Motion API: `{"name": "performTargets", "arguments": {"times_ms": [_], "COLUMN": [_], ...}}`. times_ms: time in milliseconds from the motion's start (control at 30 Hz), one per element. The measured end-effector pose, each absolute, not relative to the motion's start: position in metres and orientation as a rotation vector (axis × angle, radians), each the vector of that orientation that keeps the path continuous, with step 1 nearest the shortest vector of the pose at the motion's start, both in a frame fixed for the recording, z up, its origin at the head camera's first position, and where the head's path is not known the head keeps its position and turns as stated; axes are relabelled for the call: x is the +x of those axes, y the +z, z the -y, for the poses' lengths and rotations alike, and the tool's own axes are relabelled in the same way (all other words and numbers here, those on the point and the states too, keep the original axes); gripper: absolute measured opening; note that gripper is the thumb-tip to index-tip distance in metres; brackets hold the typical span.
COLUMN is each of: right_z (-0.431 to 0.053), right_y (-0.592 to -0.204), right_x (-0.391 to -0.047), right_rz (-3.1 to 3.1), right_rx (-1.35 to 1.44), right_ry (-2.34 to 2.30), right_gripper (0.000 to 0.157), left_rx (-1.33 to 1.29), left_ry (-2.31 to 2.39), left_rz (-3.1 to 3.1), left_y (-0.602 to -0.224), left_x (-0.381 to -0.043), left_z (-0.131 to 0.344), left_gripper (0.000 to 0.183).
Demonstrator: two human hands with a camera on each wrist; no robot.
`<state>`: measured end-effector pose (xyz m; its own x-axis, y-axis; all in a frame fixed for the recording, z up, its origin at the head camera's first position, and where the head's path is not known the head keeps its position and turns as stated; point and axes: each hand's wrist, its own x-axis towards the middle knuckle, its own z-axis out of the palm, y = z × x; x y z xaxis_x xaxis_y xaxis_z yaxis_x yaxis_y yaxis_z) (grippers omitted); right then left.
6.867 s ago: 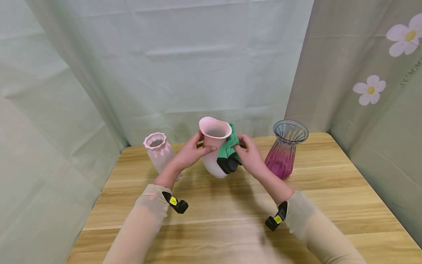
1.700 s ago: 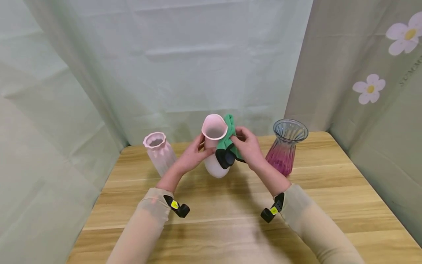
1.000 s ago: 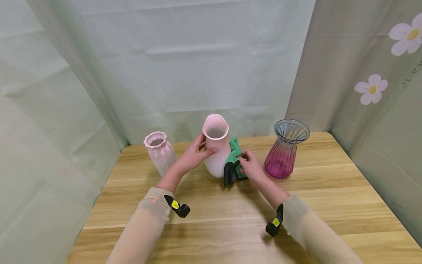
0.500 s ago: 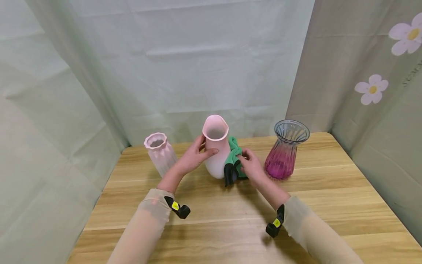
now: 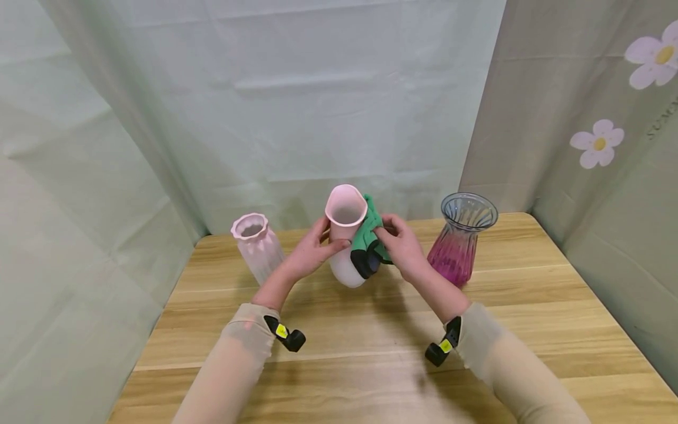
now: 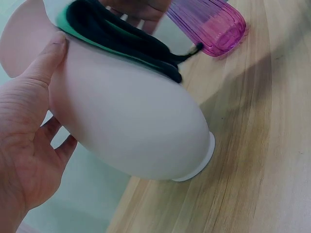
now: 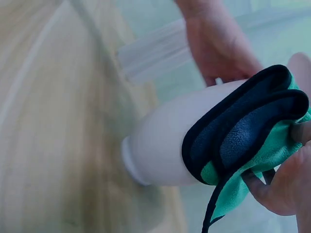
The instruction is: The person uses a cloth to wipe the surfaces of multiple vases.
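A pink-and-white vase [image 5: 346,272] with a wavy rim stands on the wooden table in the head view. My left hand [image 5: 308,250] grips its neck from the left, the thumb across the front and the fingers behind. On the vase's right side my right hand [image 5: 404,244] pinches a folded green cloth [image 5: 365,235] with a black edge and dark inner side. The cloth lies against the vase just below the rim. In the right wrist view the folded cloth [image 7: 252,141] covers part of the vase wall [image 7: 165,136]. The left wrist view shows the vase's white foot [image 6: 199,162] on the tabletop.
To the left stands a pale pink ribbed vase [image 5: 259,247], partly behind the left forearm. A glass vase [image 5: 458,241], blue-grey above and magenta below, stands to the right near the right forearm. Fabric curtains [image 5: 318,106] enclose the table [image 5: 339,365] at the back and sides.
The right hand has lifted the cloth from low on the vase's right side up to near the rim, as it was 1.7 s ago. The left hand and vase have stayed put this past second.
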<state>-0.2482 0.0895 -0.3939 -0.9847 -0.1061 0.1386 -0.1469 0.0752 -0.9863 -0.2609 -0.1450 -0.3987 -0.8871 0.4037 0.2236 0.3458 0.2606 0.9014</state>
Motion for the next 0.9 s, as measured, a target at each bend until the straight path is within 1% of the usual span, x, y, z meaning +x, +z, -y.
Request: {"name": "performTargets", "arguments": {"times_ms": [200, 533, 700, 900], "right_z": [-0.089, -0.088, -0.089, -0.094], "right_y": [-0.377, -0.376, -0.385, -0.415], "right_x": [-0.249, -0.250, -0.253, -0.256], "right_rz": [2.174, 2.197, 2.269, 2.343], "right_rx": [0.330, 0.334, 0.320, 0.261], "right_ry": [2.143, 2.123, 2.073, 2.019], "right_gripper": [0.027, 0.027, 0.026, 0.024], "left_rx": [0.723, 0.731, 0.725, 0.704], "left_ry": [1.716, 1.718, 1.728, 1.736], "left_rz": [-2.457, -2.461, -2.463, -2.461], "left_y": [-0.400, -0.399, -0.399, -0.400], "left_x": [-0.261, -0.261, -0.260, -0.261], "left_z": [0.146, 0.146, 0.145, 0.144], "left_gripper": [0.075, 0.075, 0.074, 0.073]}}
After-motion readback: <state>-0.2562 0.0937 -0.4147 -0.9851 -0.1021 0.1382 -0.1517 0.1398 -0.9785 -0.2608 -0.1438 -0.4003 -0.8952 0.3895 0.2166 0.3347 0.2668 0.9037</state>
